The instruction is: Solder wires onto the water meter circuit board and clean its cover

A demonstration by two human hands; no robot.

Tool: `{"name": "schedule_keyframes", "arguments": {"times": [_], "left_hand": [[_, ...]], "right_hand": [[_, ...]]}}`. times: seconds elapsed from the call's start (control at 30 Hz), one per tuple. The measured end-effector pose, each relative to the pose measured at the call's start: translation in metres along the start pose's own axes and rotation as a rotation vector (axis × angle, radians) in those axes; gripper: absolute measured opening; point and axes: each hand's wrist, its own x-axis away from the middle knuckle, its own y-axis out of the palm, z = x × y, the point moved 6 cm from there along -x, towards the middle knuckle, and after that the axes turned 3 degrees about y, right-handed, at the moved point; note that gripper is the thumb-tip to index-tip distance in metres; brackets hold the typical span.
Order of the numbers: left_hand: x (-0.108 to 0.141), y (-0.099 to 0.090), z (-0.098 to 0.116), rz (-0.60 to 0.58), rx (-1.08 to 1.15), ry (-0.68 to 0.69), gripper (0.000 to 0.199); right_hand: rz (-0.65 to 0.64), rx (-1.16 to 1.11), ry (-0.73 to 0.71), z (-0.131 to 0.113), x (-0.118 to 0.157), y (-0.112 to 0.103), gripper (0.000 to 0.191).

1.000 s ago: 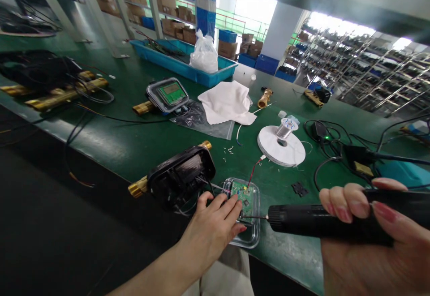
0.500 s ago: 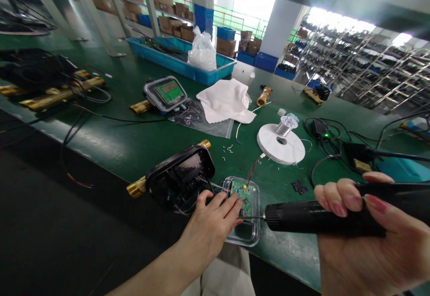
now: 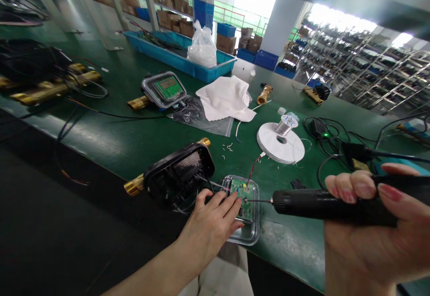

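My right hand [image 3: 376, 229] is wrapped round a black electric screwdriver [image 3: 312, 204]. Its thin bit points left, with the tip over a green circuit board [image 3: 247, 190]; whether it touches cannot be made out. The board lies in a clear plastic cover [image 3: 255, 224] at the bench's front edge. Fingers stretched out, my left hand [image 3: 217, 213] rests on the board's left part and hides some of it. To the left, a black meter housing [image 3: 179, 175] with brass pipe ends stands open and tilted, wires running from it to the board. A red and black lead [image 3: 251, 170] leaves the board's top.
Small screws [image 3: 227, 148] lie scattered behind the cover. Beyond are a white reel [image 3: 268, 146] with a solder spool [image 3: 285, 126], a white cloth [image 3: 225, 99], a finished-looking meter [image 3: 164, 90] and a blue tray [image 3: 161, 52]. Cables and an adapter [image 3: 318, 129] occupy the right side.
The screwdriver in my right hand has moved up and to the right, its bit leaving the board's lower edge for its middle. My left hand stays nearly in place on the board.
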Motion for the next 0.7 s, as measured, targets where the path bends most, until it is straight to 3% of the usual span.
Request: {"name": "schedule_keyframes", "arguments": {"times": [0.13, 0.3, 0.7], "left_hand": [[0.001, 0.002, -0.001, 0.013, -0.003, -0.004, 0.025], [-0.001, 0.0, 0.0, 0.003, -0.008, -0.008, 0.024], [0.0, 0.004, -0.003, 0.023, -0.005, -0.01, 0.024]], "right_hand": [[-0.045, 0.05, -0.115, 0.006, -0.007, 0.015, 0.025], [-0.105, 0.037, -0.119, 0.022, -0.009, 0.031, 0.026], [-0.157, 0.071, -0.155, 0.034, -0.007, 0.039, 0.023]]}}
